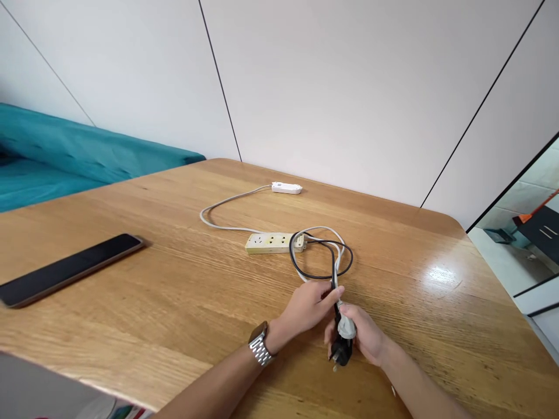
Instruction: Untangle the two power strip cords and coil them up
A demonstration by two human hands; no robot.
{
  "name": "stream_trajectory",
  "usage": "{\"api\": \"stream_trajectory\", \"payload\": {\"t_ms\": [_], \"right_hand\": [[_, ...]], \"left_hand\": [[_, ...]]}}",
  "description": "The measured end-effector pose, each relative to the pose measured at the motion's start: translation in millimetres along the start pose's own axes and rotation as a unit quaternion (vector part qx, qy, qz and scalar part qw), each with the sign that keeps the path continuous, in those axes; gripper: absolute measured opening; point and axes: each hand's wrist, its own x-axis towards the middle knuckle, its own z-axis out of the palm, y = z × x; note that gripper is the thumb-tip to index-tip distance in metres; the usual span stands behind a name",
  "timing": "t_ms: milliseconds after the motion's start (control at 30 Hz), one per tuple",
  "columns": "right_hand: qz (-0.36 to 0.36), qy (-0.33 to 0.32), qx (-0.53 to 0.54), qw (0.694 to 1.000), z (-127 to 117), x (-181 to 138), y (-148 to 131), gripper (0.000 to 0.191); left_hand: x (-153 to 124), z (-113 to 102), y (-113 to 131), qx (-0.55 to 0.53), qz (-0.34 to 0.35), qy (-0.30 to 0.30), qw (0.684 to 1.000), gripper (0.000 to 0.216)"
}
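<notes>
My left hand (305, 306), with a watch at the wrist, pinches a black cord (322, 276) and a white cord (324, 227) together close to their plugs. Held in my right hand (367, 334) are a white plug (347, 327) and a black plug (342, 351), side by side with the prongs toward me. Beyond my hands the two cords lie in loose loops. These loops overlap the right end of a yellowed white power strip (271, 244), whose sockets face up. Some of my right fingers are hidden behind the plugs.
Farther back on the wooden table (196, 279) lies a small white power strip (286, 188) with a curving white cable. A dark tablet or large phone (74, 267) rests at the left. White wall panels (327, 99) stand behind the table, with a teal sofa (87, 151) at left.
</notes>
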Motion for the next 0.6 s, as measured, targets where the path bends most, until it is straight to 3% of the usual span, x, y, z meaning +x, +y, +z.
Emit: {"api": "stream_trajectory", "payload": {"t_ms": [133,200,367,600], "right_hand": [[0.023,-0.033,0.024,0.999,-9.1,0.5,0.2,0.046],[0.033,-0.053,0.024,0.998,-12.3,0.3,-2.0,0.046],[0.033,-0.093,0.022,0.995,-18.4,1.1,-6.0,0.059],[0.009,-0.137,0.041,0.99,-25.0,4.6,-1.8,0.058]], "left_hand": [[19.4,-40.3,-16.8,0.187,-0.068,0.182,0.963,0.046],[34.9,-58.6,-32.7,0.25,-0.109,0.216,0.938,0.041],[80.4,-77.7,-60.8,0.352,-0.121,0.133,0.918,0.059],[132.1,-71.8,-45.7,0.345,-0.005,-0.001,0.939,0.069]]}}
